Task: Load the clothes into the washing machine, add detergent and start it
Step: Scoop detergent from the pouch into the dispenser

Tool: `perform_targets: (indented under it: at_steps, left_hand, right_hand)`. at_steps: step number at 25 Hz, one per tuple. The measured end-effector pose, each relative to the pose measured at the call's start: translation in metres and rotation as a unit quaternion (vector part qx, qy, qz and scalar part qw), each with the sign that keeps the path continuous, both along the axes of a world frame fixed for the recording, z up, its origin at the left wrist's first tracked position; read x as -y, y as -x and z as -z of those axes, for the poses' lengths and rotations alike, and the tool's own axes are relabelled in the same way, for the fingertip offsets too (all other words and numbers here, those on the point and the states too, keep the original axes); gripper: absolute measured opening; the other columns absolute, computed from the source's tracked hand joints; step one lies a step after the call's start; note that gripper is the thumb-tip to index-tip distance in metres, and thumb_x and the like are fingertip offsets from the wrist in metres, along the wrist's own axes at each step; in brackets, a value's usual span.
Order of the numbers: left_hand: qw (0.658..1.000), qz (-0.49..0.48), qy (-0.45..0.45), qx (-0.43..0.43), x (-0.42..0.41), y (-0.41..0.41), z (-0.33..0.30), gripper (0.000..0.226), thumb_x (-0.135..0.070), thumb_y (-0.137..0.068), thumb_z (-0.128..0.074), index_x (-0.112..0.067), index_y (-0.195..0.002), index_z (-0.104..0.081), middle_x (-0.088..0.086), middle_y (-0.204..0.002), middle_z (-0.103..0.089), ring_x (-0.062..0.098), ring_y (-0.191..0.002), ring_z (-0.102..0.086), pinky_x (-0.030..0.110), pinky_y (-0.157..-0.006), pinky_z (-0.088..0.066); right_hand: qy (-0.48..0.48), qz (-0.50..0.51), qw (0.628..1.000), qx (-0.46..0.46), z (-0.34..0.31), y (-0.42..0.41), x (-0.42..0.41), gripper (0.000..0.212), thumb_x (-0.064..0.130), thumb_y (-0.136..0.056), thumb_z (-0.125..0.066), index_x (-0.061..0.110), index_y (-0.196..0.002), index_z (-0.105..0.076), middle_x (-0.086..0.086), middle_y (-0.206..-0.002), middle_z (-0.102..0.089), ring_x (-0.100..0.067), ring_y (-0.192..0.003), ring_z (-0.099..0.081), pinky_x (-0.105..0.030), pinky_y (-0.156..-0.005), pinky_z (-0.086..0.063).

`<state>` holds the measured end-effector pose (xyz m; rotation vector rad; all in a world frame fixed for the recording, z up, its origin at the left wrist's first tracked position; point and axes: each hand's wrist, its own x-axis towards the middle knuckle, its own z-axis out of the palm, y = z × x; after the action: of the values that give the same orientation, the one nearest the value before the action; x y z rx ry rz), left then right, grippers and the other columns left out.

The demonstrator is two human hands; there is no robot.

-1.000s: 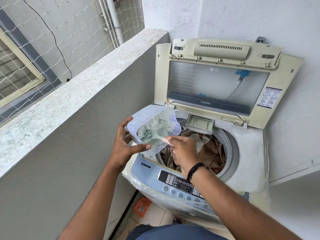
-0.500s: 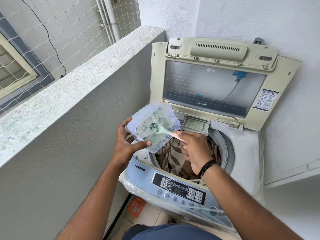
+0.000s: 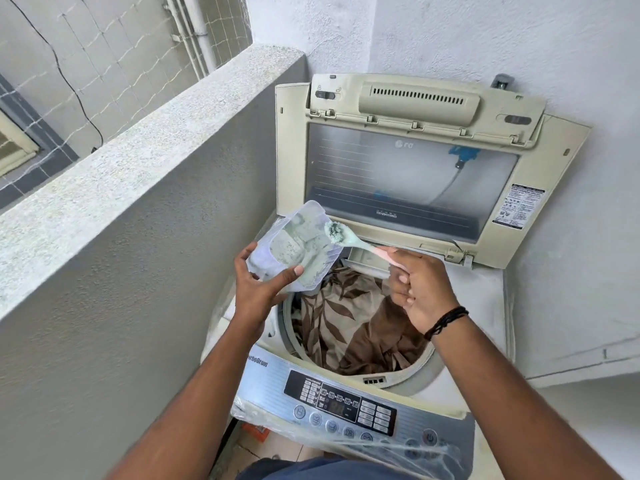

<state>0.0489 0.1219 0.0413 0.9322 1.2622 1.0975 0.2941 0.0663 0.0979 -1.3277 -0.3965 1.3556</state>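
Head view: detergent powder is heaped on a spoon (image 3: 341, 236) pinched by the right hand (image 3: 420, 287), lifted just clear of the tub (image 3: 294, 247) gripped by the left hand (image 3: 258, 289). Brown leaf-print clothes (image 3: 349, 327) are loaded in the drum of the washing machine (image 3: 485, 341). Detergent step is judged in hand; next the spoonful needs tipping into the dispenser tray (image 3: 365, 259) or drum without spilling. Lid (image 3: 408, 161) is propped open behind; control panel (image 3: 343, 403) is untouched. Tub partly overhangs the drum.

Bright, even daylight, soft shadows, sharp focus, with wide-angle bending at the edges.
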Motion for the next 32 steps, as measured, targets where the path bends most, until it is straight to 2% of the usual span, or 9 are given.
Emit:
perform_targets:
  at_steps: [3, 10, 16, 19, 21, 23, 25, 27, 32]
  left_hand:
    - [1.000, -0.008, 0.015, 0.000, -0.013, -0.008, 0.005, 0.101, -0.026, -0.059, -0.097, -0.037, -0.140, -0.037, -0.004, -0.141, -0.054, 0.018, -0.119, -0.065, 0.034, -0.071, -0.062]
    - [0.999, -0.014, 0.044, -0.003, -0.024, -0.011, 0.013, 0.101, -0.029, -0.060, -0.098, -0.037, -0.140, -0.037, -0.002, -0.140, -0.055, 0.019, -0.119, -0.065, 0.043, -0.079, -0.064]
    - [0.998, 0.004, 0.065, 0.005, -0.023, -0.008, 0.023, 0.106, -0.041, -0.050, -0.097, -0.044, -0.138, -0.039, 0.005, -0.142, -0.054, 0.024, -0.120, -0.065, 0.045, -0.081, -0.063]
    - [0.997, 0.012, 0.074, 0.001, -0.022, -0.005, 0.030, 0.105, -0.042, -0.050, -0.098, -0.048, -0.137, -0.040, 0.004, -0.143, -0.053, 0.024, -0.120, -0.065, 0.050, -0.086, -0.062]
    - [0.997, 0.013, 0.077, -0.005, -0.020, -0.003, 0.033, 0.106, -0.042, -0.049, -0.098, -0.048, -0.137, -0.040, 0.005, -0.142, -0.053, 0.024, -0.120, -0.065, 0.050, -0.086, -0.062]
    - [0.996, 0.010, 0.083, -0.003, -0.018, 0.001, 0.036, 0.105, -0.042, -0.049, -0.098, -0.049, -0.137, -0.041, 0.008, -0.140, -0.052, 0.025, -0.120, -0.065, 0.048, -0.085, -0.063]
    - [0.996, 0.007, 0.086, 0.003, -0.017, 0.004, 0.038, 0.104, -0.041, -0.050, -0.098, -0.050, -0.137, -0.041, 0.010, -0.140, -0.052, 0.026, -0.122, -0.064, 0.047, -0.084, -0.063]
    - [0.997, 0.008, 0.082, 0.010, -0.017, 0.007, 0.039, 0.103, -0.039, -0.051, -0.098, -0.050, -0.137, -0.041, 0.010, -0.140, -0.054, 0.027, -0.123, -0.063, 0.048, -0.083, -0.063]
    - [0.996, 0.016, 0.080, 0.019, -0.015, 0.009, 0.040, 0.104, -0.037, -0.051, -0.098, -0.049, -0.138, -0.042, 0.009, -0.140, -0.057, 0.025, -0.121, -0.065, 0.050, -0.085, -0.062]
  right_hand:
    - [0.009, 0.018, 1.000, -0.013, 0.008, -0.022, -0.011, 0.020, 0.013, -0.101, -0.052, 0.005, -0.113, -0.067, 0.006, -0.049, -0.030, -0.005, -0.035, -0.022, -0.014, -0.032, -0.018]
    - [0.028, 0.084, 0.996, 0.006, 0.047, -0.062, -0.027, 0.015, 0.012, -0.100, -0.054, 0.010, -0.104, -0.068, 0.007, -0.047, -0.032, -0.005, -0.035, -0.023, -0.014, -0.034, -0.015]
    - [0.076, 0.090, 0.981, 0.155, 0.094, -0.070, -0.030, 0.015, 0.012, -0.097, -0.060, 0.007, -0.101, -0.073, 0.002, -0.051, -0.039, -0.006, -0.038, -0.027, -0.017, -0.039, -0.021]
    - [0.059, 0.048, 0.948, 0.309, 0.117, -0.064, -0.032, 0.020, 0.018, -0.096, -0.065, 0.005, -0.103, -0.077, 0.000, -0.065, -0.061, -0.009, -0.056, -0.050, -0.023, -0.060, -0.041]
    - [0.036, -0.016, 0.920, 0.391, 0.126, -0.060, -0.030, 0.022, 0.018, -0.099, -0.062, 0.009, -0.113, -0.076, -0.003, -0.094, -0.076, -0.011, -0.083, -0.066, -0.023, -0.078, -0.048]
    - [0.018, -0.070, 0.876, 0.477, 0.131, -0.057, -0.025, 0.026, 0.018, -0.100, -0.058, 0.012, -0.120, -0.073, -0.003, -0.113, -0.074, -0.016, -0.103, -0.069, -0.027, -0.090, -0.052]
    - [0.000, -0.096, 0.816, 0.570, 0.136, -0.055, -0.020, 0.028, 0.020, -0.100, -0.057, 0.017, -0.123, -0.072, -0.005, -0.112, -0.075, -0.023, -0.100, -0.070, -0.036, -0.086, -0.058]
    - [-0.023, -0.102, 0.776, 0.621, 0.142, -0.052, -0.016, 0.029, 0.020, -0.100, -0.056, 0.019, -0.125, -0.070, -0.008, -0.097, -0.077, -0.029, -0.085, -0.070, -0.040, -0.071, -0.059]
    - [-0.039, -0.101, 0.752, 0.650, 0.148, -0.051, -0.008, 0.032, 0.017, -0.099, -0.057, 0.019, -0.129, -0.068, -0.010, -0.082, -0.068, -0.030, -0.070, -0.063, -0.037, -0.058, -0.052]
